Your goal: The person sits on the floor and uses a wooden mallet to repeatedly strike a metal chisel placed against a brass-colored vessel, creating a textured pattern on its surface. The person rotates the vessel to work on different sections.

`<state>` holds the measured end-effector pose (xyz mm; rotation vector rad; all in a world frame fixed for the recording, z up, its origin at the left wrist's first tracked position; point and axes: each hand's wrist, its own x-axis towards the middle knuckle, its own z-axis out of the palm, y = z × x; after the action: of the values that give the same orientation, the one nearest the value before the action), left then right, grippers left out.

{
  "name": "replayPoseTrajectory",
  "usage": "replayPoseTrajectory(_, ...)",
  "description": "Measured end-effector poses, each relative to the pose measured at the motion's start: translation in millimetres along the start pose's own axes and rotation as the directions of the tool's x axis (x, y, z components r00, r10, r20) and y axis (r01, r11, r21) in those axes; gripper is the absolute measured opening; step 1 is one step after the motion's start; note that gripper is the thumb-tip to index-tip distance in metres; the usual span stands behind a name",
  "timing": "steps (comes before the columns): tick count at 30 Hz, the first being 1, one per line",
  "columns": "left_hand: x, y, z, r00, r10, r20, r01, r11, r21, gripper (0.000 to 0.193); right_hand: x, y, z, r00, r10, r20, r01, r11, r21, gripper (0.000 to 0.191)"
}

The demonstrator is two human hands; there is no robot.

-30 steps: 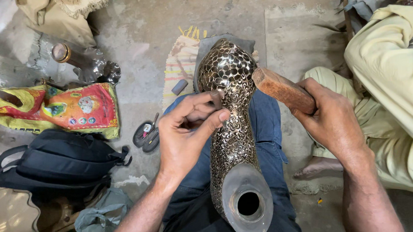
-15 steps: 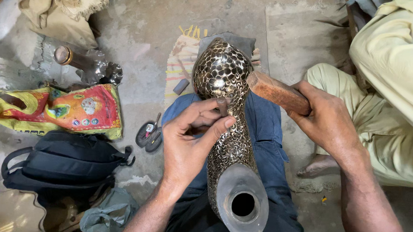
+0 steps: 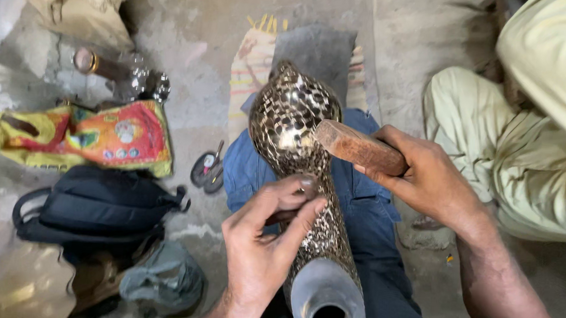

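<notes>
A tall metal vase (image 3: 296,147) with a hammered scale pattern lies across my lap, its open neck toward me and its round belly pointing away. My left hand (image 3: 262,248) pinches a small dark punch tool (image 3: 293,205) against the vase's narrow part. My right hand (image 3: 424,176) grips a brown wooden mallet (image 3: 358,149), whose end rests close to the belly of the vase, just above the punch.
Another person in pale green clothes (image 3: 530,127) sits at the right. On the left floor lie a black backpack (image 3: 93,207), a colourful bag (image 3: 103,137), a metal bottle-shaped piece (image 3: 116,73) and small dark items (image 3: 208,171). A striped mat (image 3: 252,67) lies ahead.
The view has shifted and the vase sits a little lower in it. My left hand slid down toward the vase's narrow part, and the mallet came down closer to the punch.
</notes>
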<state>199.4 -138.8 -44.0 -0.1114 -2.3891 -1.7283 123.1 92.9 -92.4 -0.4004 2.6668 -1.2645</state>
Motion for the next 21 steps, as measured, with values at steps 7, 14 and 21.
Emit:
replayPoseTrajectory(7,-12,-8,-9,0.993,-0.046,-0.106,0.049,0.999,0.022,0.029,-2,-7,-1,0.99,-0.119,0.081,0.125,0.99,-0.07,0.047)
replayPoseTrajectory(14,-8,-7,-27,0.999,-0.003,-0.033,0.005,0.998,0.062,0.031,26,-31,-11,0.954,-0.287,0.085,0.299,0.905,-0.302,0.044)
replayPoseTrajectory(21,-9,-10,-24,0.999,-0.043,-0.023,0.044,0.998,0.04,0.032,38,-38,-15,0.84,-0.539,0.072,0.511,0.738,-0.44,0.05)
